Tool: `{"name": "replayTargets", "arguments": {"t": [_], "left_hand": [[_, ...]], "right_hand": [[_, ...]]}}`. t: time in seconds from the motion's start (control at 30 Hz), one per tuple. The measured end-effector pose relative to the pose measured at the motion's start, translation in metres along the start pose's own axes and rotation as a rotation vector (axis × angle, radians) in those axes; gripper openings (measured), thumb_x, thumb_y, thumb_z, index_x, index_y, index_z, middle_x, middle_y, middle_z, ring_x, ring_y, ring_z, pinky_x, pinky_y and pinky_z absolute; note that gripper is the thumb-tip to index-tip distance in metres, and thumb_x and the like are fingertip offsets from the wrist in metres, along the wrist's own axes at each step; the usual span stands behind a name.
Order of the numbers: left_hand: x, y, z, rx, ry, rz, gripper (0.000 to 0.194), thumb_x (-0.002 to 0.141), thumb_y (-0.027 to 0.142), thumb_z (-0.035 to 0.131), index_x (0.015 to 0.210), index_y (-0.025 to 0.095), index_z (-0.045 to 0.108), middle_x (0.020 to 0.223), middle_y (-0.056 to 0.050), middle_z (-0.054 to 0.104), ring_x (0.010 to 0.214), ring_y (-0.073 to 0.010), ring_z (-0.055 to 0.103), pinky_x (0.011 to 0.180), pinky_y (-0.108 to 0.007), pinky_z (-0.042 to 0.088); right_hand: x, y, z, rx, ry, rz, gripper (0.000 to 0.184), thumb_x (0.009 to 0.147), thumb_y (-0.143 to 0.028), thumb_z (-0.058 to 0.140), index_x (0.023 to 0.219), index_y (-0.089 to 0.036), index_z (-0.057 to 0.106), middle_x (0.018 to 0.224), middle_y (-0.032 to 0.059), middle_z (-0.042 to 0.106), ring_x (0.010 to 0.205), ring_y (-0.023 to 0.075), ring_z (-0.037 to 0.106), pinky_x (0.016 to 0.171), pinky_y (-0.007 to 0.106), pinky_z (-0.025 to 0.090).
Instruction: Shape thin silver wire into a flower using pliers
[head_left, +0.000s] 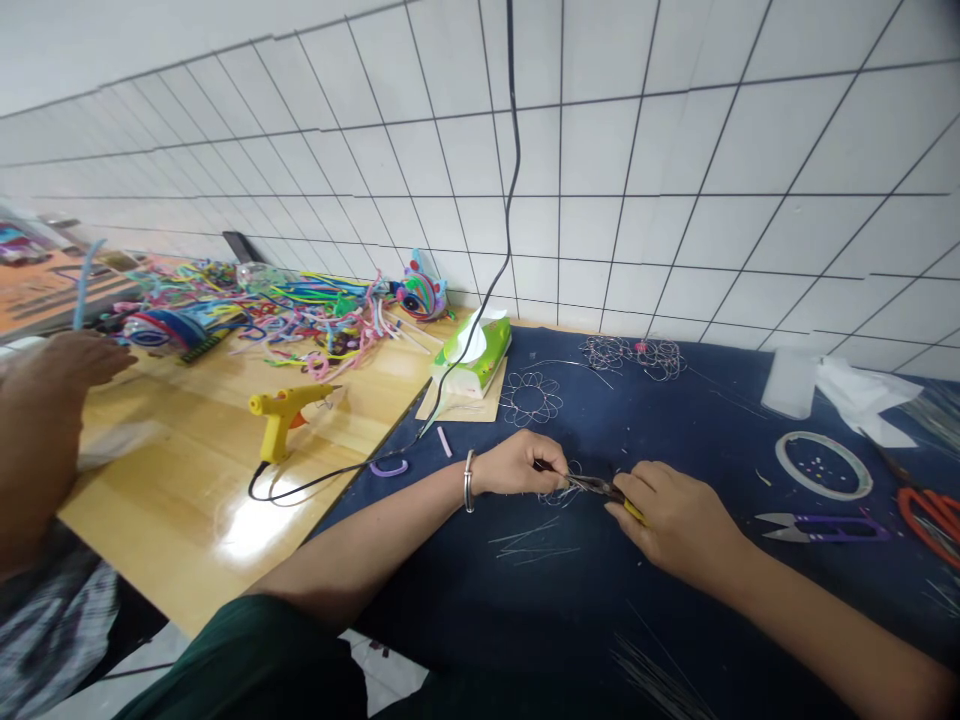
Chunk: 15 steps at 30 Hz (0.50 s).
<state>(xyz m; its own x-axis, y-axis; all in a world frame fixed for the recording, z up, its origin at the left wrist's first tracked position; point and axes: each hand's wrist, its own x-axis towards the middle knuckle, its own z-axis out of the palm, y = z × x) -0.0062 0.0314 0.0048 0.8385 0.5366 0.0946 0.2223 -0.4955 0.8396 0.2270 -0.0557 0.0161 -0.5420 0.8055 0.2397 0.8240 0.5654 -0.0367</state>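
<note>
My left hand is pinched on a small looped piece of thin wire lying on the dark blue cloth. My right hand is wrapped round yellow-handled pliers, whose jaws meet the wire between the two hands. A silver bangle sits on my left wrist. Loose straight wires lie just in front of my left hand.
Finished wire flowers and more wire flowers lie beyond. A green wipes pack, yellow glue gun, pile of pipe cleaners, tape ring, purple snips, red scissors. Another person's hand at left.
</note>
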Motion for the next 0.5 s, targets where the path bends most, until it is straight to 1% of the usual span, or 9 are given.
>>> {"name": "replayTargets", "arguments": {"t": [0.17,0.3,0.5], "left_hand": [[0.0004,-0.0018,0.0008,-0.015,0.006,0.014,0.008,0.073,0.012,0.055,0.073,0.01,0.062,0.067,-0.001,0.056,0.058,-0.0055,0.049,0.056,-0.016,0.038],[0.0008,-0.0019,0.002,-0.012,0.02,0.011,0.012,0.069,0.005,0.052,0.073,0.01,0.062,0.068,0.0,0.057,0.059,-0.0051,0.05,0.055,-0.015,0.038],[0.001,-0.0002,0.0037,0.03,0.048,0.002,0.015,0.065,0.001,0.049,0.069,0.01,0.061,0.066,0.001,0.056,0.058,-0.0046,0.049,0.054,-0.014,0.037]], "right_hand": [[0.0016,-0.0019,-0.0049,-0.04,0.005,-0.015,0.022,0.084,-0.032,0.043,0.095,-0.017,0.057,0.081,0.0068,0.052,0.076,0.0175,0.047,0.067,0.03,0.037],[0.0016,-0.0035,-0.0082,-0.114,0.022,-0.039,0.024,0.085,-0.031,0.042,0.096,-0.016,0.057,0.079,0.0072,0.052,0.075,0.018,0.046,0.066,0.031,0.035],[0.0004,-0.0037,-0.0076,-0.213,0.078,-0.071,0.023,0.085,-0.029,0.043,0.097,-0.015,0.058,0.075,0.0068,0.051,0.072,0.0173,0.045,0.063,0.03,0.031]]}}
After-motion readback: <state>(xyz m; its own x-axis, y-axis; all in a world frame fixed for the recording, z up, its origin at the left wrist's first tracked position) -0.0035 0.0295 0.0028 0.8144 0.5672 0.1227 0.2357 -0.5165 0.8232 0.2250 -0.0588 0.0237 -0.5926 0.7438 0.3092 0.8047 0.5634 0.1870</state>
